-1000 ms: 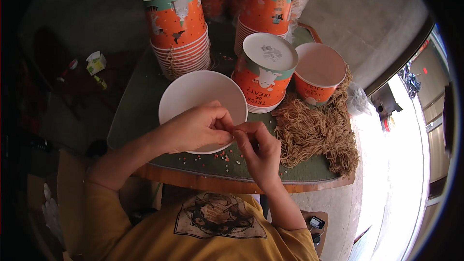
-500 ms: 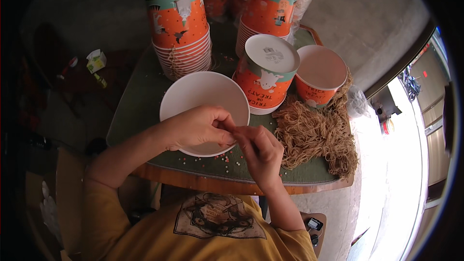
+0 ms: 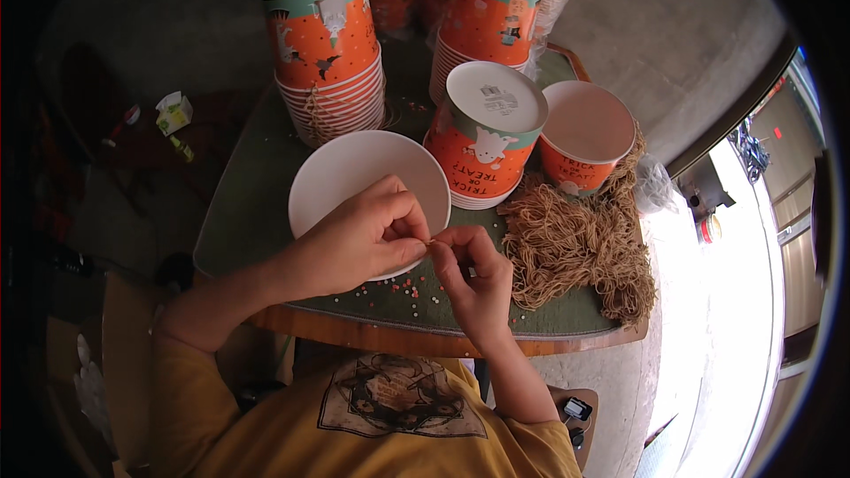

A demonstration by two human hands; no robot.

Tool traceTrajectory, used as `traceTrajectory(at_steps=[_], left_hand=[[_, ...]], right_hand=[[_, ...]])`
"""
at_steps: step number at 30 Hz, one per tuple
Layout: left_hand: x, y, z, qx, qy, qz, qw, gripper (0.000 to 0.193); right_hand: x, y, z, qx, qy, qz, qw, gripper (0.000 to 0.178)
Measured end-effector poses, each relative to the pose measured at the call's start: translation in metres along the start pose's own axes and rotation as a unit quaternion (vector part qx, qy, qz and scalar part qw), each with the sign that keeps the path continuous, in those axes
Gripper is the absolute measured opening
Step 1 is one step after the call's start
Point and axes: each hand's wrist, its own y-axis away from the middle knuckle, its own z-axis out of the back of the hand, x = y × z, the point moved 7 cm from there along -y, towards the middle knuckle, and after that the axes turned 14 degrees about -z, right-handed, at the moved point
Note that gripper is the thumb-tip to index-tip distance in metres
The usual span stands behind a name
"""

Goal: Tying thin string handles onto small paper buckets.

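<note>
The green-topped counter (image 3: 235, 243) carries a tangled heap of brown cord (image 3: 567, 252) at its right and, nearer the middle, a wide open bucket (image 3: 354, 168). Over the bucket's near rim, the left hand (image 3: 367, 235) comes in from the lower left, back upward, fingers curled. The right hand (image 3: 475, 279) rises from below, wrist bent. Both hands meet fingertip to fingertip, pinched closed; what they grip is too small to tell. Tiny dots (image 3: 414, 288) lie scattered below.
</note>
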Motion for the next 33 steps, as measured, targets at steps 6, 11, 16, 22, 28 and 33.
traceTrajectory(at_steps=[6, 11, 16, 22, 28, 33], left_hand=[[-0.016, 0.003, -0.003, 0.012, -0.161, -0.088, 0.983, 0.02], [-0.019, 0.004, -0.005, 0.003, -0.149, -0.087, 0.985, 0.023], [-0.018, 0.001, -0.003, -0.001, -0.161, -0.109, 0.981, 0.02], [-0.017, 0.0, -0.005, -0.007, -0.196, -0.122, 0.973, 0.012], [-0.02, 0.001, -0.006, -0.012, -0.212, -0.123, 0.97, 0.016], [-0.038, -0.001, -0.008, -0.028, -0.35, -0.169, 0.921, 0.019]], right_hand=[[0.004, 0.001, 0.001, -0.006, 0.006, -0.005, 1.0, 0.009], [0.004, 0.001, 0.001, -0.008, 0.007, -0.011, 1.0, 0.008], [0.002, 0.001, 0.0, -0.006, 0.004, -0.014, 1.0, 0.008], [0.005, 0.002, 0.0, -0.009, 0.022, 0.011, 1.0, 0.008], [0.009, 0.003, 0.0, -0.022, 0.059, 0.037, 0.997, 0.009], [0.006, 0.003, 0.0, -0.036, 0.071, 0.051, 0.995, 0.01]])
